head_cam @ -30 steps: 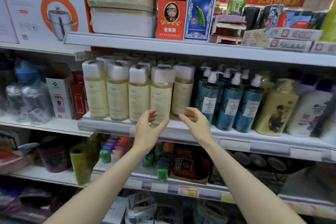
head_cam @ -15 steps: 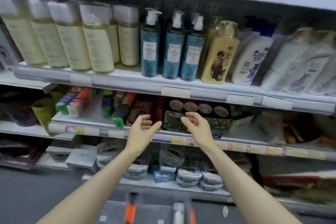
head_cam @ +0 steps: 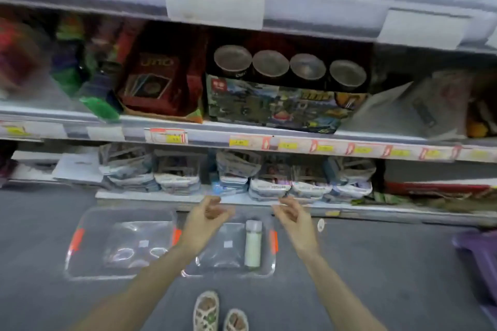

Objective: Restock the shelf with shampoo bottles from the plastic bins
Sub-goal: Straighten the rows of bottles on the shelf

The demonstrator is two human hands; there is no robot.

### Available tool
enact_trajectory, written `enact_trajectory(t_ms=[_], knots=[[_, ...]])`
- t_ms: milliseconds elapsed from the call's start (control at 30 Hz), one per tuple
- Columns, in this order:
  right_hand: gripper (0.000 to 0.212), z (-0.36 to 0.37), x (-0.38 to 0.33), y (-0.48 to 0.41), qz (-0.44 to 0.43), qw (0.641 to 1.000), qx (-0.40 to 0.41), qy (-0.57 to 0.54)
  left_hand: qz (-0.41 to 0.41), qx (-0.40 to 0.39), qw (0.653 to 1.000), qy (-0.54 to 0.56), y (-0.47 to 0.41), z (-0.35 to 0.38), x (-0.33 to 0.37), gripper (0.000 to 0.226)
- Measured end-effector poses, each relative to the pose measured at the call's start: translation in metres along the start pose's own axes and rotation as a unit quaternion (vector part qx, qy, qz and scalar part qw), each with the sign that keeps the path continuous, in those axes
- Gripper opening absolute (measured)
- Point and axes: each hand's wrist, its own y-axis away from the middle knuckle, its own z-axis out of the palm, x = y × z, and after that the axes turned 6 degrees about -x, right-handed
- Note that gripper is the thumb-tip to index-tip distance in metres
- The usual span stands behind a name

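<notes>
Both hands were empty, fingers loosely curled. My left hand (head_cam: 207, 223) hovered over the bin's (head_cam: 228, 275) left edge and my right hand (head_cam: 293, 223) over its right edge. The bottle (head_cam: 253, 243) lay inside, between them.

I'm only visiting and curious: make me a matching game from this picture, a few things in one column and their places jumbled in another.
Things: 1 shampoo bottle; 2 left plastic bin; 3 red card box; 4 purple crate.
Places: A far right on the floor; B on a shelf; C lying inside the right plastic bin; D on the floor, just left of that bin.
Pairs: 1-C, 2-D, 3-B, 4-A.
</notes>
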Motion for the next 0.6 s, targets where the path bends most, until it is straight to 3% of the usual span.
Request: enact_trajectory(t_ms=[133,267,467,600], knots=[[0.017,0.010,0.087,-0.038,0.065,0.998,0.021,0.005,-0.056,-0.014,0.998,-0.001,-0.050,0.019,-0.078,0.042],[0.010,0.031,0.170,-0.076,0.114,0.993,0.033,0.002,-0.086,-0.018,0.996,-0.026,-0.088,0.042,-0.158,0.028],[0.014,0.055,0.284,-0.117,0.169,0.985,0.031,0.006,-0.138,-0.017,0.989,-0.042,-0.130,0.062,-0.277,0.026],[0.034,0.068,0.353,-0.147,0.196,0.980,0.037,-0.006,-0.185,0.014,0.982,0.017,-0.159,0.072,-0.350,0.039]])
